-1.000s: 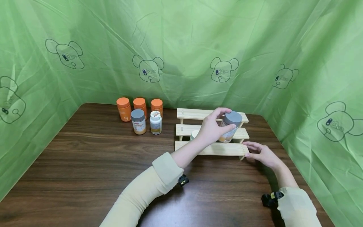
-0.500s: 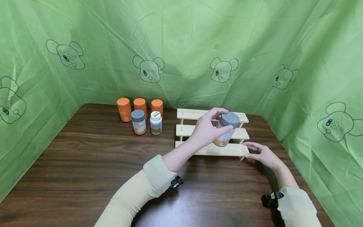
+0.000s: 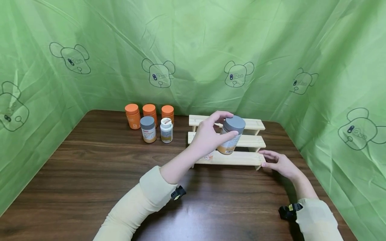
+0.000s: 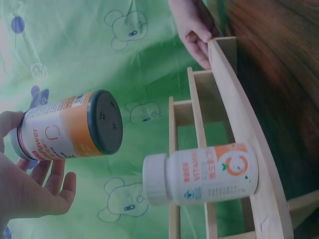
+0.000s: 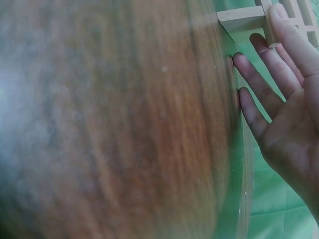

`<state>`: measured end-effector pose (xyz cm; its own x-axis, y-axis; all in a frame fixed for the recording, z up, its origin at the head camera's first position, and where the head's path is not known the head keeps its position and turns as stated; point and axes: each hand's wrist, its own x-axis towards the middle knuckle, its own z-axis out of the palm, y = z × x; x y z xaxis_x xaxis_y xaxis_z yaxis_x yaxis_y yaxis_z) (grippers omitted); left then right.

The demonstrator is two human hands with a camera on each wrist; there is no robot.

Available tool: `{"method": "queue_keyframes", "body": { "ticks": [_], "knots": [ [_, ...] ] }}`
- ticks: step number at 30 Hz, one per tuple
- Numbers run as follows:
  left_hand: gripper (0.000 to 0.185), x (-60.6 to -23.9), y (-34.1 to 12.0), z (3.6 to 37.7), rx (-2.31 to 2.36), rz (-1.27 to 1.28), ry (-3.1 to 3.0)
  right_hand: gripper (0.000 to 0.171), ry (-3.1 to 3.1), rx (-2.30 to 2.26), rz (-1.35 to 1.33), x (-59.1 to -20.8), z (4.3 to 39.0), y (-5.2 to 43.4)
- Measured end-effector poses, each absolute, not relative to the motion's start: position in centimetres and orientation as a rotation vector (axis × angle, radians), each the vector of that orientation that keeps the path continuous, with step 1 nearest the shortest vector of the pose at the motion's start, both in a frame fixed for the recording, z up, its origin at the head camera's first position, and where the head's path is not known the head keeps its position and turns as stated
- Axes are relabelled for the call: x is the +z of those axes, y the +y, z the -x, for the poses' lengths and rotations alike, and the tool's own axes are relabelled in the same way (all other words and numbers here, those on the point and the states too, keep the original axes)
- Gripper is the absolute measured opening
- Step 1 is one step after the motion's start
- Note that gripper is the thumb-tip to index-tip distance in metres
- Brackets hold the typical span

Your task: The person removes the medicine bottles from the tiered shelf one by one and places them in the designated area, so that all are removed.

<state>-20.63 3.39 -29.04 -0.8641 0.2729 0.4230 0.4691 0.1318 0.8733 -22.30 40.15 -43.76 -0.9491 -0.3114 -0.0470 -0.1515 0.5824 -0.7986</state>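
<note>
In the head view my left hand point(image 3: 208, 134) grips a grey-lidded supplement jar point(image 3: 230, 137) by its upper part, raised over the wooden three-step display rack point(image 3: 238, 158). The left wrist view shows the jar's dark base point(image 4: 108, 122) and its orange and white label, with the fingers around the lid end. A white vitamin bottle point(image 4: 199, 174) stands on the rack's lowest step; my left arm hides most of it from the head camera. My right hand point(image 3: 280, 164) pinches the right end of that lowest step, its thumb on the wood point(image 5: 269, 25) in the right wrist view.
Left of the rack, three orange jars point(image 3: 133, 117) stand in a back row. Before them are another grey-lidded jar point(image 3: 148, 130) and a small white bottle point(image 3: 167, 131). Green cloth point(image 3: 193, 50) encloses the back and sides of the dark wooden table point(image 3: 90, 187).
My left hand has carried the grey-lidded jar leftward from the rack's right part. The white bottle's label now shows below my wrist. My right hand stays at the rack's end.
</note>
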Motion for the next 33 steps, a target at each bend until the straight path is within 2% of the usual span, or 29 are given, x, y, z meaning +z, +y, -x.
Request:
{"method": "queue_keyframes", "body": {
  "ticks": [33],
  "knots": [
    [0.044,-27.3,-5.2,19.7,-1.728,0.750,-2.220,0.054,2.645,-1.278,0.383,-43.7,22.3,40.1]
  ]
}}
